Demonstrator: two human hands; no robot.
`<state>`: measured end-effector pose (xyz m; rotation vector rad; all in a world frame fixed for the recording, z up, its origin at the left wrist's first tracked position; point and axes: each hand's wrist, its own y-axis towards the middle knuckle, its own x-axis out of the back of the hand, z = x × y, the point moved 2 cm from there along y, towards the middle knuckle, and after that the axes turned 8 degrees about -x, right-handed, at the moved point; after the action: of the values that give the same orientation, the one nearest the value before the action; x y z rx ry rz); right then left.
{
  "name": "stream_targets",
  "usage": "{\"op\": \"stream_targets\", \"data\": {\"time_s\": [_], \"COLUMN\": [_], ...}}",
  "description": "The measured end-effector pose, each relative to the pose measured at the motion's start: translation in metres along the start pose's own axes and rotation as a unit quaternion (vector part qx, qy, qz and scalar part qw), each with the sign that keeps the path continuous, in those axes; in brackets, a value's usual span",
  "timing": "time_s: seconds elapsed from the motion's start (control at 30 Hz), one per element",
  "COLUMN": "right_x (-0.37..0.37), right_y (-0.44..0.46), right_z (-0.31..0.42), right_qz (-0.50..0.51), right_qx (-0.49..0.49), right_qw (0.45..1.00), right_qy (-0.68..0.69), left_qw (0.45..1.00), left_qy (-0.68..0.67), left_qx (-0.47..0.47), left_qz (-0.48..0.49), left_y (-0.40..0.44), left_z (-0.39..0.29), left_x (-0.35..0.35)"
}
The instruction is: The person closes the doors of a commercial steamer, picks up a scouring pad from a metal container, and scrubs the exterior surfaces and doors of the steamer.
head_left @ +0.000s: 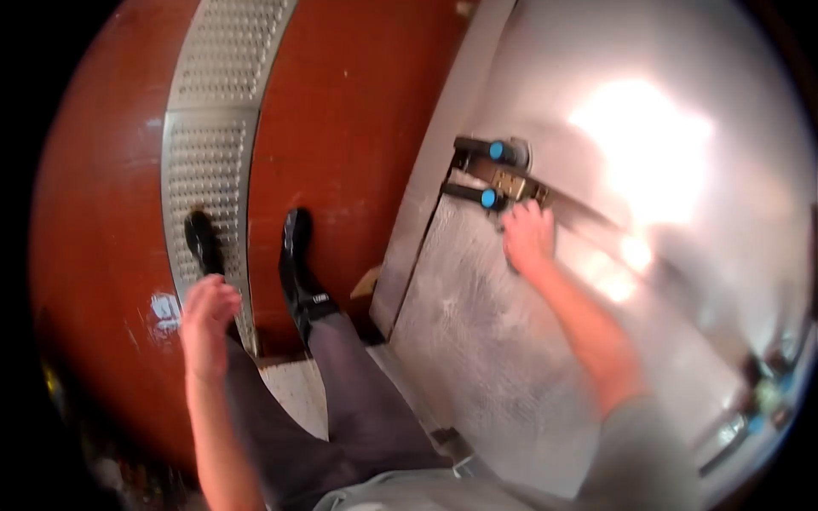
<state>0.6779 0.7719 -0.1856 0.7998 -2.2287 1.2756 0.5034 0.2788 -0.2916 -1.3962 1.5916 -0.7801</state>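
My right hand point(530, 238) rests at the near end of a metal fitting point(509, 184) on a wide metal surface. Its fingers are bent down at the fitting's edge, and what they hold, if anything, is hidden under them. Just beyond the fingertips lie two black handle-like bars with blue round ends, a nearer bar point(464, 192) and a farther bar point(473, 146). My left hand point(210, 319) hangs in the air above my left leg, slightly blurred. Its fingers are loosely bent and nothing shows in them.
The metal surface point(477, 341) is scuffed, with a bright glare. A dark seam runs across it. Below lies a red floor point(341, 102) with a dimpled metal strip point(209, 162). My black boots point(294, 255) stand there. Blurred objects point(767, 396) sit at the far right.
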Motion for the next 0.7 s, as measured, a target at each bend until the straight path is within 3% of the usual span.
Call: {"op": "stream_targets", "data": {"time_s": [0.03,0.1,0.13,0.17,0.2,0.3,0.33,0.37,0.4,0.5,0.53,0.6,0.7], "right_x": [-0.019,-0.052,-0.088,-0.107,-0.106,-0.085,-0.055,-0.045,-0.019,-0.025,-0.023,-0.125,-0.078], "right_y": [-0.009,-0.066,-0.111,-0.153,-0.194,-0.161,-0.12,-0.076,-0.044,-0.071,-0.115,-0.227,-0.218], "right_z": [-0.001,0.05,0.076,0.105,0.127,0.107,0.08,0.054,0.022,0.017,0.047,0.096,0.09], "right_qz": [-0.028,0.104,0.108,0.212,0.261,0.255,0.208,0.202,0.132,0.098,0.118,0.196,0.165], "right_qx": [0.031,0.093,0.168,0.222,0.248,0.231,0.191,0.055,-0.045,-0.018,0.136,0.23,0.182], "right_qw": [0.999,0.982,0.978,0.943,0.929,0.931,0.948,0.964,0.985,0.991,0.973,0.946,0.968], "right_qy": [0.01,-0.128,-0.067,-0.131,-0.091,-0.118,-0.146,-0.167,-0.105,-0.091,-0.143,-0.116,-0.052], "left_qw": [0.998,0.989,0.984,0.975,0.961,0.942,0.938,0.933,0.927,0.909,0.905,0.922,0.897], "left_qy": [0.038,0.067,0.062,0.064,0.089,0.14,0.166,0.187,0.208,0.242,0.249,0.218,0.263], "left_qx": [-0.032,-0.072,-0.09,-0.114,-0.132,-0.147,-0.142,-0.122,-0.106,-0.092,-0.067,-0.056,-0.03], "left_qz": [-0.035,-0.113,-0.138,-0.181,-0.227,-0.266,-0.271,-0.282,-0.292,-0.328,-0.339,-0.314,-0.354], "left_y": [0.003,0.002,0.003,-0.006,-0.015,-0.023,-0.026,-0.035,-0.042,-0.052,-0.059,-0.076,-0.091], "left_z": [-0.005,-0.021,-0.023,-0.024,-0.032,-0.031,-0.02,-0.008,0.006,0.049,0.058,0.076,0.095], "left_x": [0.018,0.063,0.1,0.13,0.157,0.259,0.296,0.323,0.344,0.395,0.397,0.399,0.414]}}
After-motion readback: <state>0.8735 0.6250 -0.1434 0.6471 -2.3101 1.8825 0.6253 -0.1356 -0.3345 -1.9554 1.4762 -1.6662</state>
